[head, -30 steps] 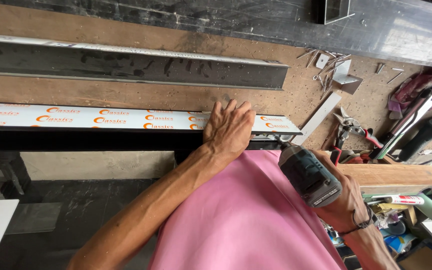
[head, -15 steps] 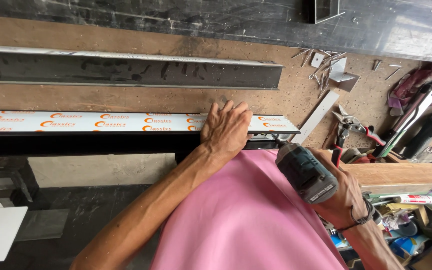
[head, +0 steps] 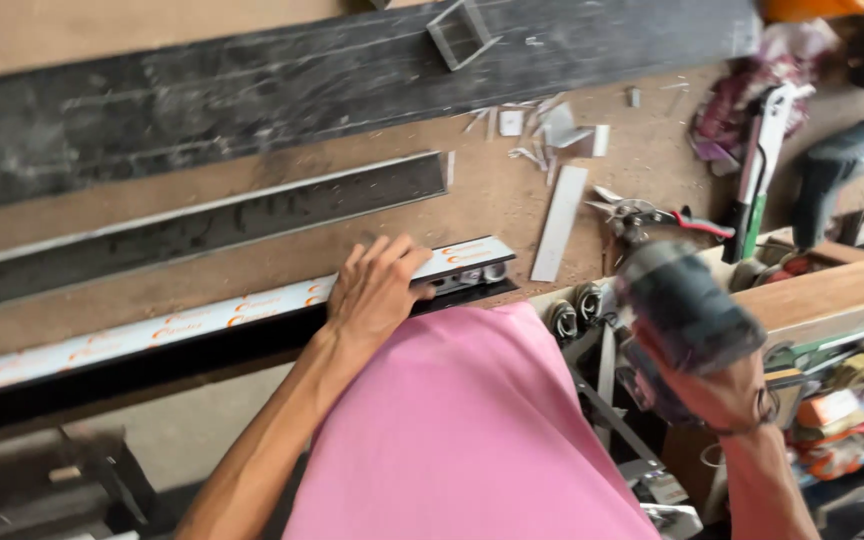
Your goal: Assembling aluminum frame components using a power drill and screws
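My left hand (head: 377, 290) presses down on a long aluminium profile (head: 182, 330) covered with white protective film, near its right end at the bench's front edge. A small metal fitting (head: 472, 275) shows at that end, just right of my fingers. My right hand (head: 722, 395) grips a dark cordless drill (head: 687, 310), held up off the bench to the right and blurred by motion. My pink shirt (head: 472, 440) fills the lower middle of the view.
A second dark profile (head: 202, 230) lies parallel behind the first on the wooden bench (head: 512, 200). Farther back lies a wide dark board (head: 302, 80). Metal offcuts (head: 552, 130), snips (head: 652, 215), a flat strip (head: 559, 222) and another power tool (head: 842, 170) lie at right.
The view has swung and tilted, so the profiles now slant. My right hand has lifted the drill higher and to the right. My left hand stays on the profile.
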